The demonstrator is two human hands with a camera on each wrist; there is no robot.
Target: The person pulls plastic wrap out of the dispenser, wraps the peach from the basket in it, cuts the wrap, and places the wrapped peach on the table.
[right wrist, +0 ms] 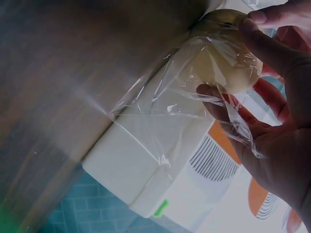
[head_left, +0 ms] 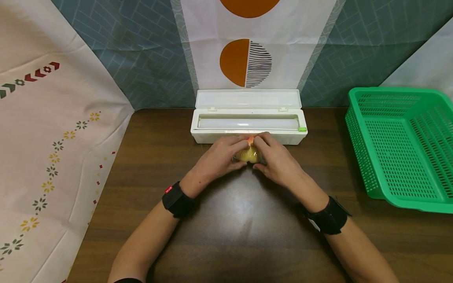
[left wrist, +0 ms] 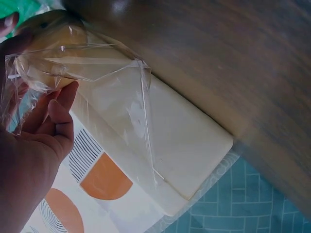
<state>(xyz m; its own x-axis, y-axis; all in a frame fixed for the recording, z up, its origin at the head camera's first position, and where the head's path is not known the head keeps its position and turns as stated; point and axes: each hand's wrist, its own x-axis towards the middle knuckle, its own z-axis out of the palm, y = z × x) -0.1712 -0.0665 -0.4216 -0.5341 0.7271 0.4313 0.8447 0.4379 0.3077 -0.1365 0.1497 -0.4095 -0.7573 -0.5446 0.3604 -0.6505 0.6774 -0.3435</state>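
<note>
A round yellow fruit (head_left: 249, 155), perhaps an apple, is held between both hands at the front of the cling film dispenser (head_left: 207, 137). My left hand (head_left: 224, 156) grips it from the left, fingers bent against its side. From the right, my right hand (head_left: 279, 160) holds it between thumb and fingers. Clear cling film (left wrist: 114, 77) lies over the fruit and spreads out beyond it in a loose, creased sheet. The right wrist view shows the same film (right wrist: 167, 109) crumpled at the right fingers. The hands hide part of the fruit.
The white dispenser's lid (head_left: 247, 99) stands open, with a film roll (head_left: 247, 123) inside and a green slider (head_left: 302, 129) at its right end. A green plastic basket (head_left: 382, 169) stands on the right of the brown wooden table (head_left: 230, 243). Patterned cloths hang behind and at left.
</note>
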